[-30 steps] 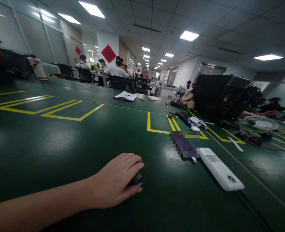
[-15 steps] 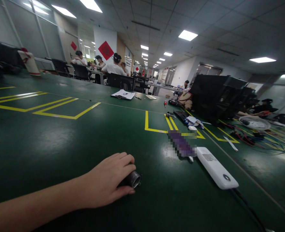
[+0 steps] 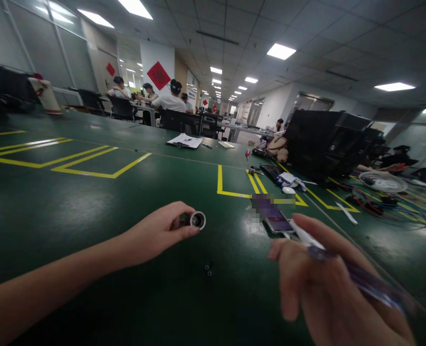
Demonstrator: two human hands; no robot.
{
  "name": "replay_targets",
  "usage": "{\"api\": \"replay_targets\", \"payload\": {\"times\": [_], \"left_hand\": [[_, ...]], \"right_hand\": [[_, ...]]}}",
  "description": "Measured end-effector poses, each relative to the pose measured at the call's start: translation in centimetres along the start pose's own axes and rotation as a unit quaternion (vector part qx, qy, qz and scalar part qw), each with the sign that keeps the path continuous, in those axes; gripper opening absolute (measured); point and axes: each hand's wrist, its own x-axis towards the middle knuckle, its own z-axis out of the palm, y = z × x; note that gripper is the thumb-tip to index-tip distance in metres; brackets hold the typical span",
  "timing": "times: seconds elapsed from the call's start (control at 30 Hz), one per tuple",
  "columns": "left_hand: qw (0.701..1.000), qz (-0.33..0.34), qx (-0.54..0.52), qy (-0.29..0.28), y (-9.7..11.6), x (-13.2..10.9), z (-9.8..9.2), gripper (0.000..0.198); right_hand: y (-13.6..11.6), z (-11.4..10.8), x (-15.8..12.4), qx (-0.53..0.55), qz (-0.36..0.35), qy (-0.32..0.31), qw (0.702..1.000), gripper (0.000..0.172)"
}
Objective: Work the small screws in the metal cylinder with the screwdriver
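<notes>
Since the earlier frame the left hand [image 3: 158,231] has lifted off the desk [image 3: 72,216] with the metal cylinder [image 3: 194,220], which lay under the palm before, and the right hand [image 3: 324,288] has come into view at the lower right.

Far left, yellow tape lines [image 3: 101,172] mark out rectangles on the dark green desk top. The left forearm reaches in from the lower left corner. Its hand is closed on the short metal cylinder, thumb below and fingers curled over it, so that the open, bright-rimmed end faces the camera. The cylinder is held clear of the desk surface. Below and a little right of it, two tiny black parts [image 3: 208,267] lie on the desk, close together; they are too small to make out.

Farther back, a clipboard with papers [image 3: 184,141] lies flat, and beyond it several people [image 3: 169,101] sit at another table under a red diamond sign [image 3: 158,75].

Right of centre, a phone [image 3: 278,224] lies on the desk, its far end covered by a pixelated patch. Just in front of it is the right hand, blurred, its fingers wrapped about a pen [image 3: 364,281] with a clear purple barrel that slants down to the right. Behind this hand stand black cases [image 3: 324,139], with a white mouse [image 3: 288,190] and tangled cables [image 3: 382,204] nearby.
</notes>
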Motion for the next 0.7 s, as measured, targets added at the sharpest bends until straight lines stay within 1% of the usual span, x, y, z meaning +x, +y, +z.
{"api": "replay_targets", "payload": {"times": [0.07,0.1,0.13,0.2,0.3,0.4,0.47,0.53,0.6,0.7], "left_hand": [[0.995,-0.049,-0.081,0.025,0.4,0.8,-0.3,0.037],[0.989,-0.076,-0.119,0.036,0.7,1.2,-0.3,0.039],[0.981,-0.097,-0.156,0.053,1.0,1.5,-0.3,0.039],[0.961,-0.118,-0.237,0.086,1.7,1.9,-0.1,0.036],[0.919,-0.125,-0.357,0.114,2.0,2.1,0.5,0.026],[0.886,-0.150,-0.426,0.107,1.4,2.0,0.9,0.018],[0.873,-0.166,-0.446,0.106,0.8,1.9,1.0,0.018],[0.864,-0.171,-0.459,0.117,0.4,1.9,1.0,0.022],[0.855,-0.172,-0.473,0.127,0.2,1.8,1.0,0.029],[0.845,-0.182,-0.485,0.133,0.4,1.7,1.0,0.034]], "right_hand": [[-1.2,1.5,3.7,0.026,0.027,-0.036,0.999,0.031],[-1.3,2.1,5.2,0.025,0.038,-0.052,0.998,0.026],[-1.1,2.6,6.4,0.023,0.055,-0.052,0.997,0.021],[0.3,3.2,7.9,0.030,0.107,-0.059,0.992,0.027],[2.9,3.5,8.3,0.018,0.135,-0.056,0.989,0.033],[4.4,3.5,7.9,-0.004,0.142,-0.071,0.987,0.033],[4.6,3.6,7.6,-0.024,0.142,-0.093,0.985,0.033],[4.5,3.7,7.6,-0.041,0.141,-0.118,0.982,0.032],[4.4,3.8,7.6,-0.059,0.136,-0.140,0.979,0.032],[4.4,4.0,7.5,-0.087,0.127,-0.151,0.976,0.033]]}}
